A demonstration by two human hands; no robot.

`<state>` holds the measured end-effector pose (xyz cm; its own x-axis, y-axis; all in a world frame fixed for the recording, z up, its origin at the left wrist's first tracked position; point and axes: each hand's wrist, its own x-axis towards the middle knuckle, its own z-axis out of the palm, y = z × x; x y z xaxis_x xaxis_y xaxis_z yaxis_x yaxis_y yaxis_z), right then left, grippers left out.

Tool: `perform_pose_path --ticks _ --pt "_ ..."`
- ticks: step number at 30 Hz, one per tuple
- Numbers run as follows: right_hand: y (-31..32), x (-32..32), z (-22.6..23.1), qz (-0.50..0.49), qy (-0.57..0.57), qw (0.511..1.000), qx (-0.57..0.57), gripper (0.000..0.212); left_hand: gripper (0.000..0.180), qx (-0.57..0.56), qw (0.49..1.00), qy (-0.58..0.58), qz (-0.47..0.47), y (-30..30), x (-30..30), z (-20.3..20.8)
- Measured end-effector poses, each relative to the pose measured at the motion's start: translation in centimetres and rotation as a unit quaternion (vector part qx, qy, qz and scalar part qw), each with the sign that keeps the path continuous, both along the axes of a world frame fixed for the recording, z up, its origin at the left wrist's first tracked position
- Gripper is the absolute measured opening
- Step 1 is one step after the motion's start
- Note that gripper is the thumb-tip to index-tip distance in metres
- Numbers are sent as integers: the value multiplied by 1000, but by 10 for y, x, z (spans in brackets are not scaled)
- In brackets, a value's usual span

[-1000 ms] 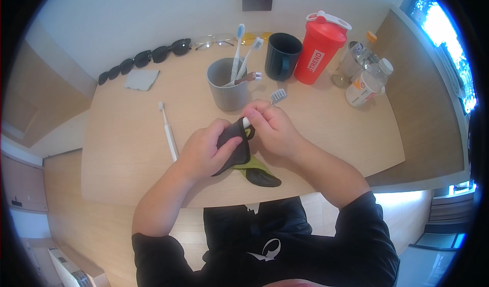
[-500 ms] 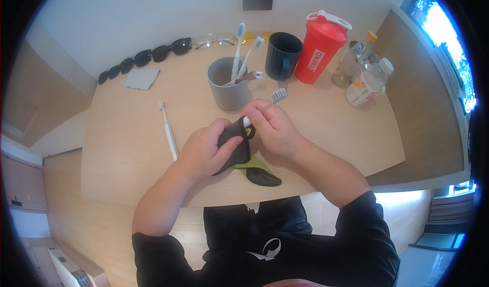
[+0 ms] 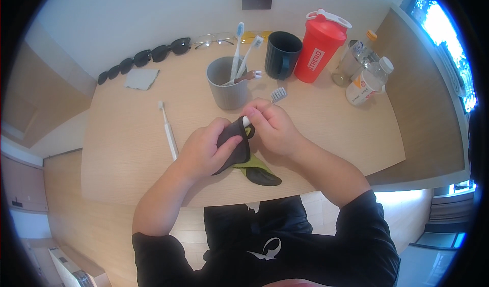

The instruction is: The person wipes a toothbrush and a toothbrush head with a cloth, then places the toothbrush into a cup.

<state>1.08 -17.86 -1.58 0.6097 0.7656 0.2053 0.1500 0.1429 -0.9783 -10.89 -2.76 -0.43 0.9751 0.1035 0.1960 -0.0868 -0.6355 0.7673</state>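
Observation:
My left hand grips a dark cloth with a green underside and presses it around the handle of a toothbrush. My right hand holds that white toothbrush, its bristled head sticking up and away from me above my fingers. Both hands meet over the near middle of the wooden table. Just behind them stands a grey cup with several toothbrushes in it.
A white toothbrush lies on the table to the left. Along the back are sunglasses, a grey cloth, clear glasses, a dark mug, a red shaker bottle and two clear bottles.

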Motion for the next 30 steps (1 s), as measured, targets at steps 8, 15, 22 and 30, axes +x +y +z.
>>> perform_pose_path --ticks 8,15,22,30 --pt "-1 1 2 -4 -23 1000 -17 24 25 5 1000 3 1 0 0 -1" --pt "-1 0 3 -7 -30 999 -18 23 24 -1 1000 6 -2 1 0 -2" --pt "-1 1 2 -2 -18 1000 -20 22 22 -2 1000 1 -1 0 0 -2" --pt "0 1 3 -4 -23 1000 -12 23 23 -1 1000 3 2 0 1 -2"
